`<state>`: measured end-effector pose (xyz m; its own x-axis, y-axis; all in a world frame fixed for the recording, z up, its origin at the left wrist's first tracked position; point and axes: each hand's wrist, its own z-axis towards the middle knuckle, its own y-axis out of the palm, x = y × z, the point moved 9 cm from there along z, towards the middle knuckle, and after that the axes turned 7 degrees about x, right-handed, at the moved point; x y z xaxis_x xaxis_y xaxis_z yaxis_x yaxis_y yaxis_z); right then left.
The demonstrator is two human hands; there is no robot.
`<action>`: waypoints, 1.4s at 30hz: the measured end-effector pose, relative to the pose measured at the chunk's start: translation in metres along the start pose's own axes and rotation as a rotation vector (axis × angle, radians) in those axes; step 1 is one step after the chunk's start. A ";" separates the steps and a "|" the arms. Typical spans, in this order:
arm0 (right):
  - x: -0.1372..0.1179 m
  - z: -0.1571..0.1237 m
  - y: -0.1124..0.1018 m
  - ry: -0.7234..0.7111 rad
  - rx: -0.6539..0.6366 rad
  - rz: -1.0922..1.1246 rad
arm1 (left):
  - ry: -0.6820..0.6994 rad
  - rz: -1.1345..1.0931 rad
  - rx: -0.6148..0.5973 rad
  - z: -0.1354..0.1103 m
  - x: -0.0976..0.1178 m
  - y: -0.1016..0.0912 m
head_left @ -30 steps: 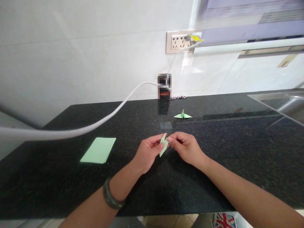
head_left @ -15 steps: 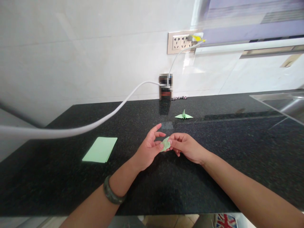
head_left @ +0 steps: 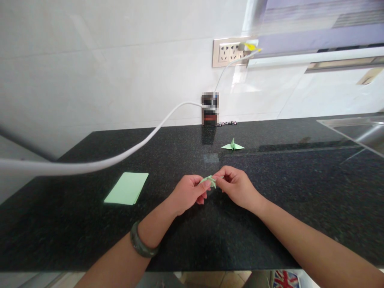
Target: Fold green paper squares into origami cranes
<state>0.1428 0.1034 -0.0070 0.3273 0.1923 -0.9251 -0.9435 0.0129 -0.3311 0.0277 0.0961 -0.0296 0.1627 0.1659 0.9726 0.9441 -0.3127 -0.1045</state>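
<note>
Between my two hands is a small folded piece of light green paper (head_left: 211,181), held above the dark countertop. My left hand (head_left: 190,193) pinches its left side with the thumb on top and the other fingers curled below. On the other side, my right hand (head_left: 235,185) grips the paper's right part between thumb and forefinger. Both hands' fingers hide portions of the folds. Farther back on the counter stands a finished-looking green paper crane (head_left: 233,145) with its wings spread. A stack of green paper sheets (head_left: 126,189) lies to the left of my left hand.
The black speckled countertop (head_left: 75,236) runs to a tiled wall. A phone-like upright object (head_left: 210,110), blurred out, leans there with a beaded strand (head_left: 228,123) beside it. A white cable (head_left: 120,158) crosses the left side. At right is a metal sink (head_left: 360,130).
My left hand's raised fingers have curled down under the paper. The folded paper has turned and looks flatter, with more points showing. My right hand keeps its pinch.
</note>
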 end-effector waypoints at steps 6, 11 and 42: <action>0.004 -0.007 0.021 0.197 -0.301 0.210 | -0.010 -0.161 -0.098 0.000 -0.002 0.006; 0.004 -0.024 0.039 0.416 -0.540 0.459 | -0.023 -0.297 -0.172 -0.001 -0.003 0.010; -0.010 -0.038 0.059 0.469 -0.691 1.059 | -0.089 -0.918 -0.408 -0.022 0.014 0.042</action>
<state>0.0861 0.0650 -0.0238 -0.4181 -0.5511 -0.7221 -0.5781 -0.4517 0.6795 0.0633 0.0646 -0.0158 -0.5415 0.5671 0.6206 0.5471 -0.3227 0.7724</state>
